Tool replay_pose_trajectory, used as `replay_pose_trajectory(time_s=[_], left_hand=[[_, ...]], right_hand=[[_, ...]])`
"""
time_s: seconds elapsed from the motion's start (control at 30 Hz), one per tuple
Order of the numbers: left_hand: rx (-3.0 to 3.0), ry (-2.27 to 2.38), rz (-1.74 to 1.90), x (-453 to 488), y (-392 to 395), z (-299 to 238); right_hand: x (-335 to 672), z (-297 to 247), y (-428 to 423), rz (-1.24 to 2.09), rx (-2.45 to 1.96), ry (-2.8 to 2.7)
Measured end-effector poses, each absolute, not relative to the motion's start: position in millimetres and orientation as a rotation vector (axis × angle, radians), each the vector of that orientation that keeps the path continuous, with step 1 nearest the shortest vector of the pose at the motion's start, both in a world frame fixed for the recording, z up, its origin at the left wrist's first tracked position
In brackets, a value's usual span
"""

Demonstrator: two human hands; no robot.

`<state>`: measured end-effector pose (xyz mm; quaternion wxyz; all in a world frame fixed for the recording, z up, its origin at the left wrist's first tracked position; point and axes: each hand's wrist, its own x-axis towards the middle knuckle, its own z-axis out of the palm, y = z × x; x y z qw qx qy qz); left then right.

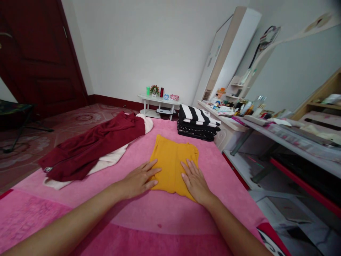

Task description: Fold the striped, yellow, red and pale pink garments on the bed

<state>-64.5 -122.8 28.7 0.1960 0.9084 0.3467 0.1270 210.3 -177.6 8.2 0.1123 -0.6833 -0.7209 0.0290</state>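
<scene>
Yellow garment lies roughly squared up on the pink blanket, in front of me and centred between the two hands. I have the left hand palm down with fingers spread, its fingertips on the garment's left edge. My right hand is likewise spread, resting on the right side near the lower corner. Neither is pinching cloth; how firmly they press, I cannot tell. The near hem runs slightly uneven.

Left of the work: maroon garment, laid out lengthwise and rumpled, over a cream garment that shows along its edge. Beyond the yellow piece and to the right, I note a folded stack, black-and-white stripes uppermost. By the far wall: low white bench carrying a green cup and a small plant.
</scene>
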Motion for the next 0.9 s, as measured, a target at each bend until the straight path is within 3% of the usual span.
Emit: replay_pose_trajectory(time_s=[0.23,0.5,0.7,0.9], left_hand=[[2.32,0.877,0.518,-77,-121,35],[1.687,1.263,0.703,-77,-105,20],[1.892,1.309,0.652,-60,-109,24],[1.928,1.369,0.663,-50,-117,23]], right_hand=[[209,9,-194,-0.045,-1.886,-2.075],[252,22,-177,0.035,-2.108,-1.733],[254,27,-150,0.286,-2.174,-1.609],[252,22,-143,0.319,-2.087,-1.573]])
